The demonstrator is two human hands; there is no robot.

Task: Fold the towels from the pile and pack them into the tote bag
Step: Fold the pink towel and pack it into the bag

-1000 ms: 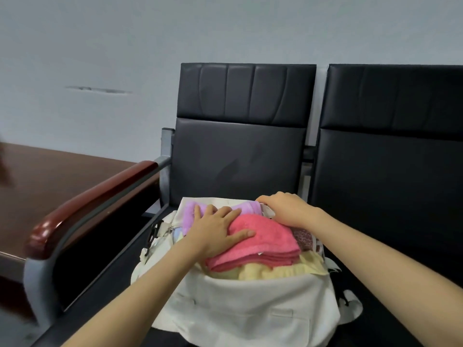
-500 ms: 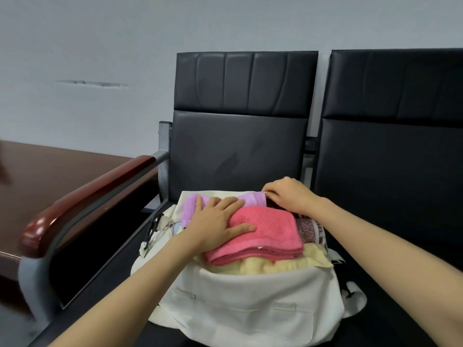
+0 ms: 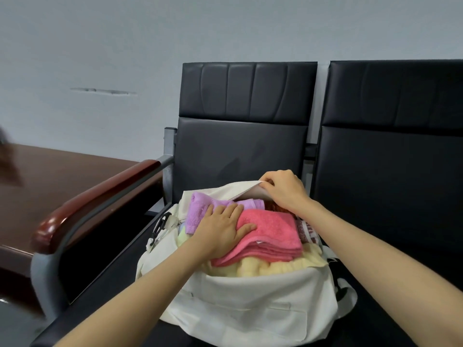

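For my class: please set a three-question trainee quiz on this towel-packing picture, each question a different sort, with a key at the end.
1. True or false: the left hand lies flat on the pink towel.
2. What does the right hand pinch? A) the tote bag by its far rim B) the chair armrest C) the yellow towel
3. Fill in: the towel behind the pink one, at the bag's far left, is ____.

Key: 1 true. 2 A. 3 purple.
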